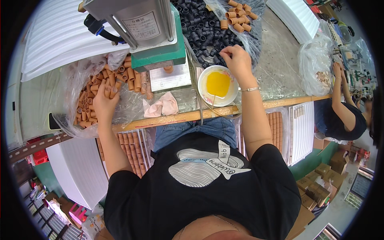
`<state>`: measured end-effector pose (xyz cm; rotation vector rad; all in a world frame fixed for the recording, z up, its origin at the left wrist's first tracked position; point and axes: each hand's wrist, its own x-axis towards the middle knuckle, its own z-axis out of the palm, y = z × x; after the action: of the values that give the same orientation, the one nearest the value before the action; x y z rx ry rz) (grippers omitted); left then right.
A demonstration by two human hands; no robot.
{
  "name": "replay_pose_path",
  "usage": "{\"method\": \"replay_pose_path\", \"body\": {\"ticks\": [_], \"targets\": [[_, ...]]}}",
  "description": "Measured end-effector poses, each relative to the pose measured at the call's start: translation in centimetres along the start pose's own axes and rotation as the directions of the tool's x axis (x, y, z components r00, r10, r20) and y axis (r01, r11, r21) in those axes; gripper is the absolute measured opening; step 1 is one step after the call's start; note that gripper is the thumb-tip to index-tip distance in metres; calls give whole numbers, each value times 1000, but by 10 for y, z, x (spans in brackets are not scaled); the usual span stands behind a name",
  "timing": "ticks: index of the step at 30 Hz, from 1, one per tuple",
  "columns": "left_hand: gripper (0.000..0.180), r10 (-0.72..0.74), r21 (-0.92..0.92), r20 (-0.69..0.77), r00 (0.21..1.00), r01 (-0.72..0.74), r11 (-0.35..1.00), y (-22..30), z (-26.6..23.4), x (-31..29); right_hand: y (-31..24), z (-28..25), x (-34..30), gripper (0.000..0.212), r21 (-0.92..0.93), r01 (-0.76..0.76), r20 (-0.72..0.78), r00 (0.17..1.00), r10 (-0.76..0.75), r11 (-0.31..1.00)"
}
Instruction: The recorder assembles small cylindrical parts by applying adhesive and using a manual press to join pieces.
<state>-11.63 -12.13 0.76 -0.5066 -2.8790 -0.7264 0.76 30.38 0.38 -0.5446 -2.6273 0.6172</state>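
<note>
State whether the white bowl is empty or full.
Partly filled: in the white bowl, yellow liquid covers the middle, and bare inner wall shows between it and the rim.

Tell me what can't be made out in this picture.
All in the head view:
Machine: top cut off by the upper edge.
White bowl: bottom hidden under yellow liquid.
Right hand: anything pinched is too small and finger-covered.
Left hand: exact count of brown tubes, fingers overlapping.
</note>
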Motion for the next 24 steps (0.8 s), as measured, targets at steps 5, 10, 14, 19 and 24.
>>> {"method": "replay_pose_path", "body": {"ticks": [5, 10, 14, 19, 24], "targets": [[33, 26, -657, -39, 999, -45, 753, 54, 2, -35, 6, 28, 25, 17, -169, 39, 128, 992, -17, 985], [34, 92, -871, 58, 994, 6, 491, 108, 27, -37, -3, 17, 21, 14, -156, -5, 139, 990, 27, 988], [35, 229, -925, 111, 967, 16, 380, 126, 37, -42, -1, 22, 14, 12, -135, 13, 162, 987, 10, 991], [41, 278, -931, 336, 900, 362, -47, 144, 46, -57, 0, 20, 18, 13, -108, 3, 162, 987, 15, 994], [47, 379, -759, 356, 855, 500, -416, 147, 64, -83, -2, 6, 14, 14, -72, -32, 196, 980, 46, 997]]}}
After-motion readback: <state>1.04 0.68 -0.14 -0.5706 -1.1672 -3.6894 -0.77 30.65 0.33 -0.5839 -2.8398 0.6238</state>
